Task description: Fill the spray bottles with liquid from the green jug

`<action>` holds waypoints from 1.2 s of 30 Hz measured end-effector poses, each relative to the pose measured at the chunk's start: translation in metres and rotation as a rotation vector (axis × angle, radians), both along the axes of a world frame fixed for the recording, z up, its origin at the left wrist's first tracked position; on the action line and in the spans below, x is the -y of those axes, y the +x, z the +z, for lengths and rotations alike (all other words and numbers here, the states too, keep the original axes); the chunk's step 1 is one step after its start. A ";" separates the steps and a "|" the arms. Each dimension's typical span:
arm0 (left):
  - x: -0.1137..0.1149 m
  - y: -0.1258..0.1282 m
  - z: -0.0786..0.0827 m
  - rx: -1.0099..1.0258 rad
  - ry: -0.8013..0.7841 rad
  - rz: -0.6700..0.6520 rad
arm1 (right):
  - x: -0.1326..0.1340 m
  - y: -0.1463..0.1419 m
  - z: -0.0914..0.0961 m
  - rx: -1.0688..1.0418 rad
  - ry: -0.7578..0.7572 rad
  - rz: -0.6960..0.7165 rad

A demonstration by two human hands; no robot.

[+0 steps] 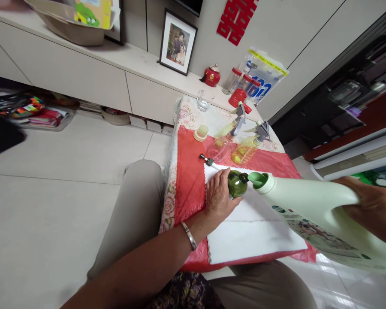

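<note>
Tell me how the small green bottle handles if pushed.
Probably light: the green bottle is small inside the left hand. Rounded, on soft white cloth, it looks tippy; a knock from the jug could topple it.

One camera on the person's head looks forward and down, close over the left hand and right hand at the small table mid-frame.

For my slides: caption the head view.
Left hand holds small olive bottle on white cloth; right hand tilts pale green jug toward it.
</note>
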State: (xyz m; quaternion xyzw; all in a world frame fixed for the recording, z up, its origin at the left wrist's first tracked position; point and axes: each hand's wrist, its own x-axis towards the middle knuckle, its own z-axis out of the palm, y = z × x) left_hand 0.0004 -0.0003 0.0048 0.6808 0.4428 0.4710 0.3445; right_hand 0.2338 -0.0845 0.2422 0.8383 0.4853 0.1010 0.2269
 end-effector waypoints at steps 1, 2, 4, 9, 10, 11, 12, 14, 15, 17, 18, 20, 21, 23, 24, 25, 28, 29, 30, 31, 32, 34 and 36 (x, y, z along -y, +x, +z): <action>0.000 0.000 0.000 0.001 0.000 0.000 | 0.000 0.001 0.000 0.016 0.005 0.005; 0.000 0.000 0.000 0.002 0.000 -0.002 | 0.001 0.002 -0.001 0.034 0.010 0.012; 0.000 0.000 0.000 0.004 0.000 -0.004 | 0.001 0.002 -0.001 0.046 0.013 0.027; 0.000 0.000 -0.001 -0.001 -0.004 0.000 | 0.000 0.000 0.000 0.009 0.022 0.043; 0.000 0.000 -0.001 -0.003 -0.003 0.000 | 0.000 0.000 0.000 0.010 0.023 0.044; 0.000 0.000 -0.001 -0.004 -0.001 0.001 | 0.000 0.000 0.001 0.013 0.022 0.043; 0.000 0.000 -0.001 -0.006 0.002 0.001 | 0.000 0.001 0.001 0.018 0.018 0.038; 0.000 0.000 -0.001 -0.008 0.005 0.002 | 0.000 0.002 0.001 0.031 0.009 0.020; 0.000 0.000 -0.001 -0.009 0.005 0.002 | 0.000 0.002 0.001 0.035 0.003 0.012; 0.000 0.001 -0.001 -0.012 0.002 0.005 | 0.000 0.001 0.001 0.035 -0.007 0.003; 0.000 0.001 -0.001 -0.012 0.000 0.005 | 0.000 0.001 0.001 0.025 -0.011 0.012; 0.000 0.001 -0.001 -0.012 0.002 0.001 | 0.000 0.000 0.001 0.012 -0.009 0.039; 0.000 0.001 -0.001 -0.013 0.003 0.000 | 0.001 0.001 0.000 0.017 -0.008 0.044; 0.000 0.001 -0.001 -0.016 -0.002 -0.002 | 0.001 0.004 -0.001 0.043 0.004 0.040; 0.000 0.000 -0.001 -0.017 -0.007 -0.002 | 0.001 0.006 -0.002 0.052 0.009 0.030; 0.000 0.000 0.000 -0.017 -0.012 -0.002 | 0.002 0.009 -0.003 0.054 0.010 0.020; 0.000 0.000 0.000 -0.021 -0.024 -0.001 | 0.002 0.015 -0.004 0.054 0.012 0.017; 0.000 0.000 0.000 -0.025 -0.026 0.000 | 0.002 0.017 -0.003 0.049 0.009 0.020; 0.000 0.000 0.000 -0.027 -0.026 0.000 | 0.002 0.018 -0.003 0.047 0.009 0.025; 0.000 0.000 0.000 -0.029 -0.026 0.000 | 0.002 0.019 -0.003 0.045 0.011 0.032; 0.000 0.001 0.000 -0.029 -0.025 0.000 | 0.003 0.020 -0.003 0.045 0.014 0.041; 0.000 0.001 0.000 -0.028 -0.020 0.001 | 0.003 0.020 -0.003 0.055 0.013 0.055; 0.000 0.001 -0.001 -0.027 -0.012 0.000 | 0.002 0.020 -0.003 0.074 0.014 0.052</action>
